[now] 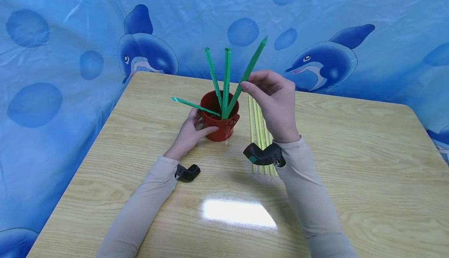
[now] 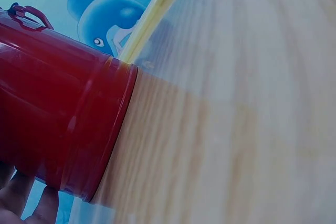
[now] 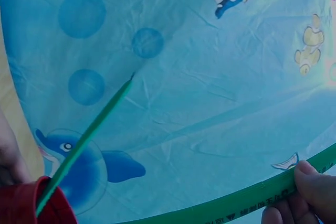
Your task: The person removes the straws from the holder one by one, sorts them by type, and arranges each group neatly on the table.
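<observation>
A small red bucket [image 1: 220, 134] stands on the table, with long green strips in it. My left hand [image 1: 186, 135] grips the bucket from its left side, thumb across the front; its fingertips [image 2: 44, 205] show against the red wall in the left wrist view. My right hand [image 1: 275, 102] pinches one green strip [image 1: 256, 59] between thumb and fingers, its lower end inside the bucket. Dark lettering runs along this green strip [image 3: 239, 202] in the right wrist view. Two other strips [image 1: 227, 67] rise steeply, while another strip [image 1: 189, 103] leans far left over the rim.
Several thin yellow sticks [image 1: 260, 133] lie side by side on the wooden table [image 1: 365, 164], right of the bucket and partly under my right hand and wrist camera [image 1: 263, 154]. A blue dolphin-print sheet [image 1: 203, 12] hangs behind the table.
</observation>
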The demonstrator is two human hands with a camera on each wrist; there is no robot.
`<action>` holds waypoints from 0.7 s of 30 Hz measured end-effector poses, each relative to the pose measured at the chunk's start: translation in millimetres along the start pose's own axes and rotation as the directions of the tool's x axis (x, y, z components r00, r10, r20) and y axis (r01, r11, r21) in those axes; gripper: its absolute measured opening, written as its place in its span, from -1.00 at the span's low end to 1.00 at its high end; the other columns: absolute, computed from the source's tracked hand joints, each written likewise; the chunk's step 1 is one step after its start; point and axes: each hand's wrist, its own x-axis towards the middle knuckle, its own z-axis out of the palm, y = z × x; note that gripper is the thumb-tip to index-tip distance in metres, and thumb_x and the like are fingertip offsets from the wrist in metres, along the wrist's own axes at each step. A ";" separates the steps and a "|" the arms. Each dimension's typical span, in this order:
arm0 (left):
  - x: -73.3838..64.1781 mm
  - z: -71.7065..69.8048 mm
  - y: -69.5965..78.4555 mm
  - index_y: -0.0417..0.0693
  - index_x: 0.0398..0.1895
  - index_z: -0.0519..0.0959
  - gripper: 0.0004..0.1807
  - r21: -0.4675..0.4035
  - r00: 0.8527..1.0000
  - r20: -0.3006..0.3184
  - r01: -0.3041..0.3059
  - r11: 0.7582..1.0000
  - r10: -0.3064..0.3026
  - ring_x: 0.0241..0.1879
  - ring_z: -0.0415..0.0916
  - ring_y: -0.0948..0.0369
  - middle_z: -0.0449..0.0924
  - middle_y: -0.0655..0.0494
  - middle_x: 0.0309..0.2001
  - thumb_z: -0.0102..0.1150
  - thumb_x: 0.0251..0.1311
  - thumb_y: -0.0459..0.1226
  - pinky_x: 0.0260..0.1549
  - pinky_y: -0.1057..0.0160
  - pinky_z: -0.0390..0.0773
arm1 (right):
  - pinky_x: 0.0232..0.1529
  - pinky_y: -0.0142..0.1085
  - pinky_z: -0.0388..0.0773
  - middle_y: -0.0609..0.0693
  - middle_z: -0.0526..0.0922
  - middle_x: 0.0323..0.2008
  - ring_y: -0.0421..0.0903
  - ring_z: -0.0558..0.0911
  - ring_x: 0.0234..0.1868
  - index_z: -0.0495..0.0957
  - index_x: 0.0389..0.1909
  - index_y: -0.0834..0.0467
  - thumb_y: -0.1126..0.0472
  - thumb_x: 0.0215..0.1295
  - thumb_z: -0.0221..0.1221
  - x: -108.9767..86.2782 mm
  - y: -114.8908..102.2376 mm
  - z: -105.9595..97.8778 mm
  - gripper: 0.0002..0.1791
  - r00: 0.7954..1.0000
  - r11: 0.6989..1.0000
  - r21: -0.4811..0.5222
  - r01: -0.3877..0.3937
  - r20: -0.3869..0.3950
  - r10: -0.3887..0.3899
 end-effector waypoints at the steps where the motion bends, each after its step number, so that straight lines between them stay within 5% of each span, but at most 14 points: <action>1: -0.2 0.1 -0.4 -0.06 0.40 0.06 -0.18 -0.001 1.000 0.002 -0.001 1.000 0.001 0.35 0.14 0.12 0.18 0.02 0.36 0.29 0.13 -0.35 0.25 0.16 0.28 | -0.25 -0.23 0.58 -0.08 0.67 -0.42 -0.05 0.61 -0.39 0.59 -0.30 0.39 0.46 0.15 0.24 -0.2 -1.2 -1.7 -0.90 1.000 1.000 0.006 0.011 -0.012 -0.010; 11: -0.5 0.2 -0.7 -0.04 0.41 0.05 -0.19 -0.014 1.000 0.013 0.002 1.000 -0.001 0.34 0.15 0.13 0.18 0.03 0.36 0.27 0.16 -0.33 0.25 0.15 0.29 | -0.17 -0.20 0.59 0.00 0.69 -0.37 -0.07 0.64 -0.37 0.63 -0.37 0.31 0.51 0.16 0.20 -1.6 -8.8 -25.5 -0.91 0.991 0.987 0.132 0.086 -0.113 -0.071; 18: -0.4 -0.3 -0.3 -0.03 0.41 0.03 -0.19 -0.013 1.000 0.010 0.014 1.000 -0.014 0.34 0.15 0.10 0.18 0.03 0.36 0.27 0.17 -0.32 0.26 0.15 0.26 | -0.10 -0.17 0.58 0.12 0.65 -0.37 -0.03 0.64 -0.31 0.62 -0.39 0.35 0.58 0.16 0.14 -6.3 -12.3 -43.2 -0.87 0.980 0.949 0.308 0.070 -0.198 -0.008; 21: 0.0 0.2 -0.4 -0.02 0.42 0.02 -0.18 -0.017 1.000 0.013 0.016 1.000 -0.016 0.34 0.15 0.10 0.17 0.03 0.37 0.26 0.17 -0.32 0.27 0.14 0.26 | -0.09 -0.17 0.58 0.11 0.65 -0.38 -0.04 0.64 -0.31 0.62 -0.37 0.36 0.59 0.16 0.14 -9.7 -11.5 -54.2 -0.86 0.974 0.951 0.304 0.061 -0.226 0.010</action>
